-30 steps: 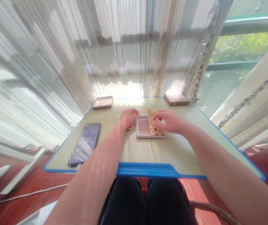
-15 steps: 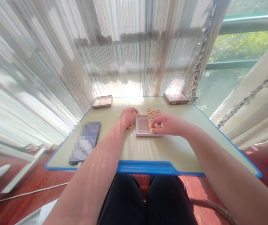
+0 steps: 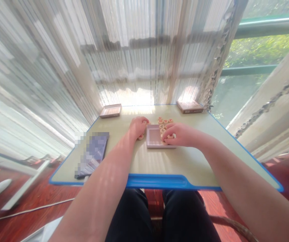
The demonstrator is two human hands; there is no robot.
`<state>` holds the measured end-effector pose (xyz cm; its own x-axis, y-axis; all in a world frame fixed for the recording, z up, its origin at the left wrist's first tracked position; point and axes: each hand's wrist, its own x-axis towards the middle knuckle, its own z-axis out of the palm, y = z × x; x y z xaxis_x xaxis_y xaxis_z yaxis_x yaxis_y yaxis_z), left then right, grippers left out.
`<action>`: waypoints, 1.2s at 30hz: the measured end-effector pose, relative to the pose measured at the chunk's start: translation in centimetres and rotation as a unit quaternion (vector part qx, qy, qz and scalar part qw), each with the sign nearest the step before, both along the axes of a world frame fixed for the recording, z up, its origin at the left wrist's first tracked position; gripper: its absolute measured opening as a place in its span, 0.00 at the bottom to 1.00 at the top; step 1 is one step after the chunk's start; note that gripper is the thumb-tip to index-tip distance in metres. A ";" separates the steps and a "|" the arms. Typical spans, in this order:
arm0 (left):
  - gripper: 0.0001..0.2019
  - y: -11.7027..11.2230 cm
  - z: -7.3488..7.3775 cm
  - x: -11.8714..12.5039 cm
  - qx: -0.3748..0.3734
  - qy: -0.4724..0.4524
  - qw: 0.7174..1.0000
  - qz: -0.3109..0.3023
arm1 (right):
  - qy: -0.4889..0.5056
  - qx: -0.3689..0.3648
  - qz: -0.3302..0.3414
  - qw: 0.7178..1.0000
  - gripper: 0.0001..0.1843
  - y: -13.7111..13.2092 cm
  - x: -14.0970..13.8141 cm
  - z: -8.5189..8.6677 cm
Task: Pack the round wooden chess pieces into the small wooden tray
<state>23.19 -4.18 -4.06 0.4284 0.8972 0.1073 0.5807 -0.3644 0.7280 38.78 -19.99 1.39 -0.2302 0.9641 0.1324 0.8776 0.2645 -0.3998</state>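
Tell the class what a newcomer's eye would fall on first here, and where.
Probably the right hand, over round pieces in the shallow tray on the pale table, and the left hand left of that tray. Next, perhaps, the sunlit curtain behind and the blue trough along the near edge.

We note the sheer curtain point(image 3: 139, 53) behind the table point(image 3: 156, 163), a green railing point(image 3: 273, 27) beyond its right side, and red flooring point(image 3: 8, 224) beneath.

Beyond your pale, blue-edged table point(image 3: 197, 164) hang sheer striped curtains point(image 3: 144, 57), sunlight point(image 3: 139, 95) glowing through them. Right of the table you see greenery point(image 3: 267, 48) past green bars point(image 3: 273, 27); below the table, your floor point(image 3: 38, 218) is reddish wood.
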 end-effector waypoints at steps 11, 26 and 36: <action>0.16 0.1 -0.3 0.0 0.045 0.009 0.999 -0.012 | -0.027 0.129 -0.127 0.983 0.13 2.5 1.4 -2.9; 0.16 0.3 -0.2 0.0 0.071 0.014 0.997 -0.024 | -0.083 0.125 -0.138 0.979 0.12 3.0 1.2 -3.2; 0.17 0.0 0.0 0.1 0.045 0.021 0.999 -0.006 | -0.074 0.152 -0.140 0.976 0.12 2.7 1.1 -3.2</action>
<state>23.28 -4.14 -4.07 0.4442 0.8799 0.1690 0.6052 -0.4337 0.6675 39.86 -17.26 -1.76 -0.0023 0.9133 0.4072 0.9748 0.0928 -0.2027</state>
